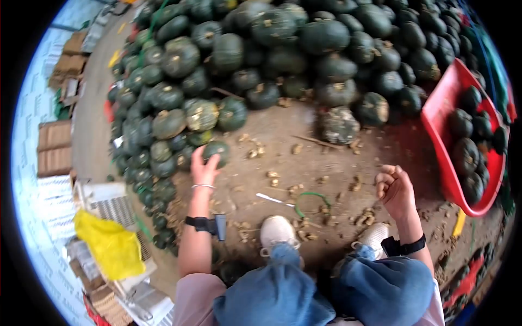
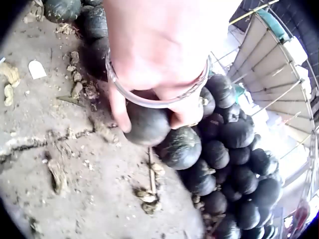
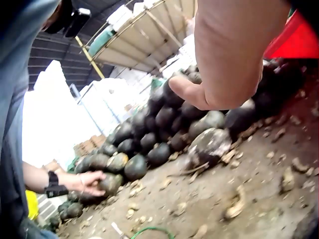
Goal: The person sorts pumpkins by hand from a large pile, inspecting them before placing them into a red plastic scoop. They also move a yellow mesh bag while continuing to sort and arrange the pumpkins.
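Observation:
At the near left edge of a pumpkin pile, my left hand (image 1: 204, 171) holds a small dark green pumpkin (image 1: 219, 152). In the left wrist view, the thumb and fingers straddle this round pumpkin (image 2: 147, 125), with another pumpkin (image 2: 180, 148) right beside it. My right hand (image 1: 396, 193) hovers over the floor on the right, fingers loosely curled and nothing in them. A whitish, blotched pumpkin (image 1: 340, 125) lies on the floor ahead, at the pile's front. The right wrist view shows the right hand (image 3: 229, 74) large and near the camera.
The pumpkin pile (image 1: 272, 27) rises ahead and curves down the left. A red basket (image 1: 443, 157) with several pumpkins stands at right. Dry stem bits, a green loop (image 1: 314, 194) and a white strip (image 1: 270, 199) lie on the floor. Yellow cloth (image 1: 109, 244) and cardboard (image 1: 54, 148) are at left.

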The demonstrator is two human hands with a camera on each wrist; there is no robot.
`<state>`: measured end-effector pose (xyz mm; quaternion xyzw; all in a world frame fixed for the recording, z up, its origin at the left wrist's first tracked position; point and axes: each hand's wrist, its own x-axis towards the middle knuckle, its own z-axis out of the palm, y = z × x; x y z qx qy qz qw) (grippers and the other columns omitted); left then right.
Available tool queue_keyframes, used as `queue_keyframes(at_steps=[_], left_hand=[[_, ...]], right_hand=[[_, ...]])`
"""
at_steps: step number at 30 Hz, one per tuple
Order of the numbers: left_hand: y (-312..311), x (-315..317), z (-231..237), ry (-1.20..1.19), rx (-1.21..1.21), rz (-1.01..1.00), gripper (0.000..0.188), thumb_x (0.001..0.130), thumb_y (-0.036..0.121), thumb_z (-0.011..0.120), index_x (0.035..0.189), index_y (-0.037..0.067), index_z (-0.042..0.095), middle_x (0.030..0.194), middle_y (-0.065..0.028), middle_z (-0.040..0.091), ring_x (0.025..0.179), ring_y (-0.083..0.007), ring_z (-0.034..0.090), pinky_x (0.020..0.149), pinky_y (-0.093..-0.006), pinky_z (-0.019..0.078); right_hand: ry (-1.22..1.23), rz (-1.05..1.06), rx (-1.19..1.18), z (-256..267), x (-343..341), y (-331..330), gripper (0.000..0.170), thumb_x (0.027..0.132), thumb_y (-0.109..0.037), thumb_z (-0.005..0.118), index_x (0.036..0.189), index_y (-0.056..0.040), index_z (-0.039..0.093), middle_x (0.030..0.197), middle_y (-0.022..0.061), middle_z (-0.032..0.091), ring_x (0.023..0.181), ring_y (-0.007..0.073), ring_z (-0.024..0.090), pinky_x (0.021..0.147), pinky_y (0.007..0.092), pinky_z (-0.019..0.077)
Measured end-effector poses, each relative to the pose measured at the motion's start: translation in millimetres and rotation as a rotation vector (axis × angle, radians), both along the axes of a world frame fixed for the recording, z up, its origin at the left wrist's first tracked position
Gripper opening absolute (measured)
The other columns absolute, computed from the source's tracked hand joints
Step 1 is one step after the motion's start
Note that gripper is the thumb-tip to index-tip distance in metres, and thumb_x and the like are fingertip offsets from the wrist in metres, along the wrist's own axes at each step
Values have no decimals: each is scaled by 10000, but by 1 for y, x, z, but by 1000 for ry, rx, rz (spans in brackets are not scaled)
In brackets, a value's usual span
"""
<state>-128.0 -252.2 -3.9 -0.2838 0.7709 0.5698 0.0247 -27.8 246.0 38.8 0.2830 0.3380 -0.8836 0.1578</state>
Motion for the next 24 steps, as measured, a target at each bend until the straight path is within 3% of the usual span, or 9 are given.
queue_keyframes(at_steps=[2,5,11,13,16,18,20,22,24], left_hand=[[30,9,25,64,414,-69,659,777,226,668,1353,48,403,1214,-149,534,976,-290,643,680,-408,600],[73,14,53,62,690,-248,650,786,231,618,1370,57,391,1256,-161,516,1076,-295,603,821,-435,572],[141,30,80,-40,911,-462,692,791,212,605,1423,75,357,1291,-142,514,1204,-272,521,1014,-427,463],[156,34,66,150,558,-727,591,860,259,629,1390,75,444,1293,-140,526,1182,-251,536,989,-378,464],[158,20,80,184,63,-993,426,895,299,643,1250,72,583,1173,-168,589,1054,-286,600,890,-385,496],[134,-9,74,211,-384,-1032,393,846,244,679,1177,43,612,1169,-148,574,1071,-314,566,952,-406,444],[93,-50,58,413,-858,-796,466,766,227,723,1180,56,592,1229,-165,533,1145,-359,496,1004,-443,400],[53,-83,45,280,-1376,-532,657,688,228,760,1280,74,519,1318,-196,455,1246,-396,392,1047,-469,355],[12,-108,31,222,-1420,-527,794,648,238,787,1355,121,444,1354,-242,395,1279,-418,346,1048,-485,356]], right_hand=[[43,187,97,5,-12,-45,336,953,-326,526,1088,-22,580,903,136,670,704,202,640,623,310,534],[101,440,65,8,-28,-86,245,954,-163,544,1144,-8,553,1041,148,659,871,216,652,762,362,548],[448,535,283,16,-50,-140,565,845,-131,711,1321,-20,428,1190,140,577,1060,211,597,871,374,537],[589,483,498,9,-47,-147,639,810,-151,752,1336,-29,412,1199,142,566,1072,214,590,893,388,528],[179,423,142,-5,-37,-130,673,788,-207,772,1330,-29,415,1201,146,562,1083,239,588,905,421,521],[72,311,16,0,-31,-110,643,821,-348,721,1308,-37,439,1180,138,575,1054,264,603,861,446,537],[32,271,-31,-4,-25,-71,651,854,-510,611,1313,-77,450,1176,129,584,1017,273,617,812,442,553],[-32,101,31,-2,-18,-31,602,858,-603,541,1272,-166,521,1092,92,636,961,230,639,686,406,564],[-127,-67,-110,17,-14,-2,576,879,-615,500,1265,-190,544,979,94,666,855,215,670,574,371,557]])
